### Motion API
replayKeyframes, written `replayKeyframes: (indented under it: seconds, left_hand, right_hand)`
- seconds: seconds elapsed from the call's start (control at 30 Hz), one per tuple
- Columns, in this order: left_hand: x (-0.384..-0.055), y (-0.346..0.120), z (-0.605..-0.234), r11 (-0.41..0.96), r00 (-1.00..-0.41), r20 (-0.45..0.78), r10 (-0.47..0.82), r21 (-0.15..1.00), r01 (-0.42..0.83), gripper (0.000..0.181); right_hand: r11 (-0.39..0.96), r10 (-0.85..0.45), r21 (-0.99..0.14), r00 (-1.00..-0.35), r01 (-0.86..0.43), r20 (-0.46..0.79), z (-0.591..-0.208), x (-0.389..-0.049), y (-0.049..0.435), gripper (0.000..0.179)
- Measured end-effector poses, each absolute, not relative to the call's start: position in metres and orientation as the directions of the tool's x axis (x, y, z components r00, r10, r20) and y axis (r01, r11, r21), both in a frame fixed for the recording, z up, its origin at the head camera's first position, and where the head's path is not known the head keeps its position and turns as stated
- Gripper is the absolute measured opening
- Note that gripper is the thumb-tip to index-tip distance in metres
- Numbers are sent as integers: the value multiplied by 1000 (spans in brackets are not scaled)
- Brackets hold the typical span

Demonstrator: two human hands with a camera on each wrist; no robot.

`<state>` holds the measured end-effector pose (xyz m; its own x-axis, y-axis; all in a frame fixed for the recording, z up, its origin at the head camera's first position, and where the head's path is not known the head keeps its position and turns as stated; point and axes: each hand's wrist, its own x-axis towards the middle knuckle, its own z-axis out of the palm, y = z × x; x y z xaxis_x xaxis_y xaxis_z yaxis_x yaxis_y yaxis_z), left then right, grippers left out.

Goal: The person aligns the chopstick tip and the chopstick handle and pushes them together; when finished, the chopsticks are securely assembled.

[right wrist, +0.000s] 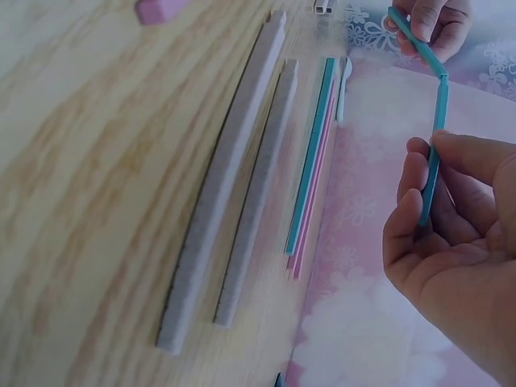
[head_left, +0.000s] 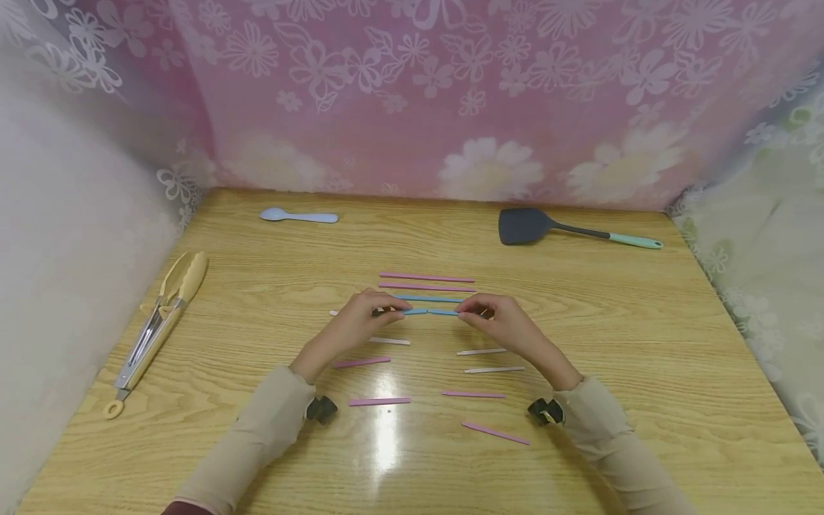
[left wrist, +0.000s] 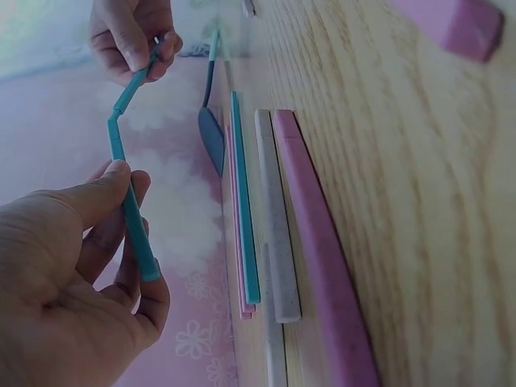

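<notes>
From the head view, mid-frame over the desk [head_left: 257, 436], the left hand [head_left: 360, 319] pinches the left blue piece [head_left: 415, 312] and the right hand [head_left: 505, 320] pinches the right blue piece [head_left: 443, 312], their tips meeting. From the left wrist, upper left, the pair kinks at that join; from the right wrist, upper right, it bends too, so I'd line both up straight before pushing.

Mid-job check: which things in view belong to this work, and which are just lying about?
Likely part of the job:
short blue pieces, one in the left hand, one in the right hand
long blue stick
long pink sticks
short white pieces
short pink pieces

Apparently just lying about:
spoon
tongs
spatula
</notes>
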<state>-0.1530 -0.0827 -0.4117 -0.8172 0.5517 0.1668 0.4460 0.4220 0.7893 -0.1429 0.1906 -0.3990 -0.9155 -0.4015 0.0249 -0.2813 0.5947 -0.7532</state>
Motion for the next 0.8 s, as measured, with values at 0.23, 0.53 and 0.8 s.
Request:
replayKeyframes:
  seconds: [0.23, 0.53, 0.8]
  left_hand:
    - [-154, -82, -414, 437, -820, 138, 556, 790, 429, 19]
    - [-153, -80, -417, 396, -790, 164, 591, 794, 462, 20]
    - [-150, -80, -416, 397, -793, 147, 591, 803, 444, 25]
  right_hand:
    - [598, -409, -743, -912, -301, 40, -397, -143, 188, 12]
    - [569, -420, -758, -905, -319, 65, -398, -142, 186, 13]
    - [534, -421, -775, -901, -337, 101, -401, -140, 183, 13]
